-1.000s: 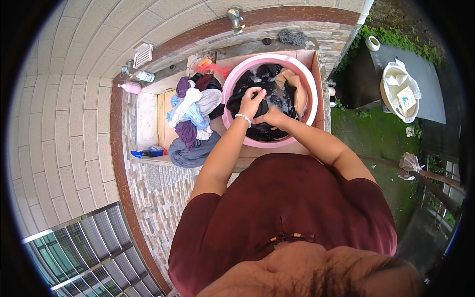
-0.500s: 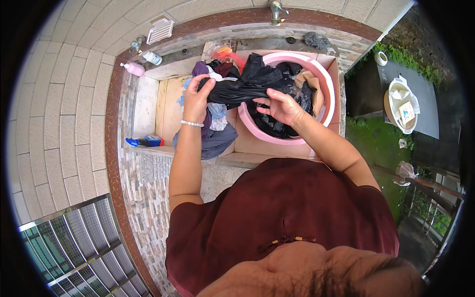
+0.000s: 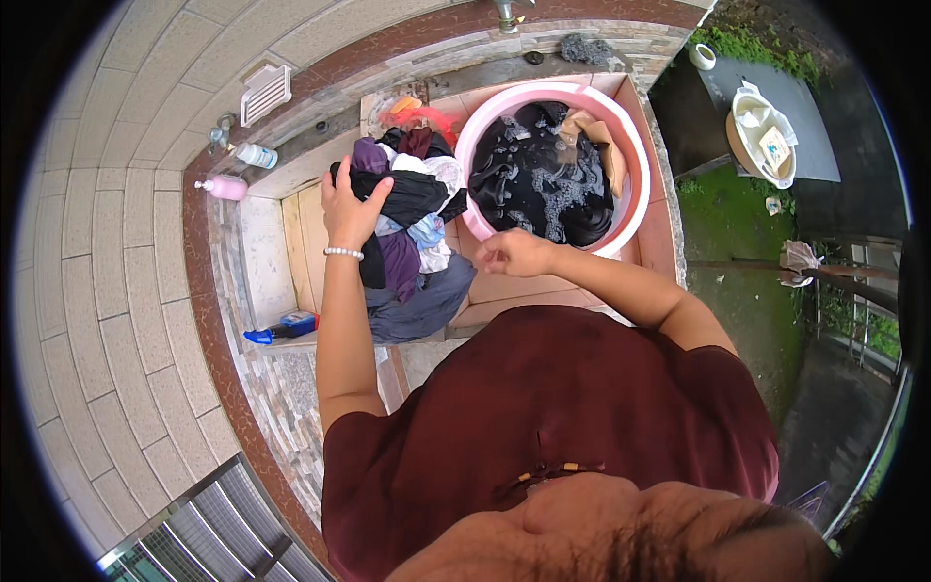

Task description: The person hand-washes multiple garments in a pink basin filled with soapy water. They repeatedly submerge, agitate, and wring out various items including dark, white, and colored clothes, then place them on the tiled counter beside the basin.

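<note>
My left hand (image 3: 351, 215), with a beaded bracelet at the wrist, grips a black garment (image 3: 405, 197) on top of a clothes pile. The thumb lies over the cloth. Purple clothing (image 3: 400, 262), white clothing (image 3: 442, 175) and grey-blue clothing (image 3: 417, 306) show around and below it. My right hand (image 3: 516, 254) hovers at the near left of a pink basin (image 3: 635, 184), fingers curled, with no cloth visible in them. Dark wet clothes (image 3: 529, 184) with suds lie in the basin, beside a tan piece (image 3: 606, 155) at its right wall.
The pile and basin are in a tiled sink (image 3: 267, 242). A blue-handled brush (image 3: 281, 330) lies on its near left edge. A pink bottle (image 3: 223, 187) and white bottle (image 3: 256, 155) stand at the left ledge. A tap (image 3: 506, 15) juts out at the back.
The stretched black garment has left the basin's edge and is bunched on the pile under my left hand. My right hand has let go of it and drawn nearer to me.
</note>
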`<state>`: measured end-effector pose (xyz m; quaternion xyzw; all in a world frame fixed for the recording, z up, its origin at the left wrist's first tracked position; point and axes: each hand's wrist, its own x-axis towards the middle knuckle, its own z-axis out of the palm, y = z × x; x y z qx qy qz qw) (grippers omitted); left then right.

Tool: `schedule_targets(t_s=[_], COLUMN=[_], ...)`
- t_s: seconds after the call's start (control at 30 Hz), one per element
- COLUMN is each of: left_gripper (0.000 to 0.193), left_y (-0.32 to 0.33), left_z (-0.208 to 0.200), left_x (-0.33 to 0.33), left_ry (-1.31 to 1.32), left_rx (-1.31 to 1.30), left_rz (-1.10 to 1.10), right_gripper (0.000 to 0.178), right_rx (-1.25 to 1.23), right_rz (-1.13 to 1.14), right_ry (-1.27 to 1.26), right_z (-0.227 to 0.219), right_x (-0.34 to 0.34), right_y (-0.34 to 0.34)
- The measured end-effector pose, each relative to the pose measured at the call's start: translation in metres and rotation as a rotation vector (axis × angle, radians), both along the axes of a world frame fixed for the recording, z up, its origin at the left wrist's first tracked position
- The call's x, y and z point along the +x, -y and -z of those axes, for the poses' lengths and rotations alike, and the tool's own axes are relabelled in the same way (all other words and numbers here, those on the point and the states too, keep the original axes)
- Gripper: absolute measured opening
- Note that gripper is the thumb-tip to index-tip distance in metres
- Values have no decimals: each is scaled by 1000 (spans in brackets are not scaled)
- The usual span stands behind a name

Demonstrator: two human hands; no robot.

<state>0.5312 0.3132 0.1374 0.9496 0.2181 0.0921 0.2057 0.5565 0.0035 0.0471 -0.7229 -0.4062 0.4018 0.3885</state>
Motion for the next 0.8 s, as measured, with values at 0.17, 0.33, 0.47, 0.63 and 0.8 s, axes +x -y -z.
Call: schedule_targets(t_s=[0.17,0.33,0.47,0.63,0.8], left_gripper=[78,77,72,60,63], left_y=[-16,-34,-36,-27,29], left_z=[-1,7,-13,-80,-49], left_x=[-38,-71,-82,-61,-16], left_ry=[280,132,114,194,-88], left_rx=[-312,-615,-245,-138,70], left_rz=[-8,96,183,58,237], right_gripper=[42,57,55,55,54], right_rx=[-176,-732,-818,-792,-799], right_rz=[592,372,350,367,376], right_ry=[706,743,725,723,699], right_z=[44,64,65,67,64], right_x=[22,21,18,16,17], right_y=[80,88,76,84,81])
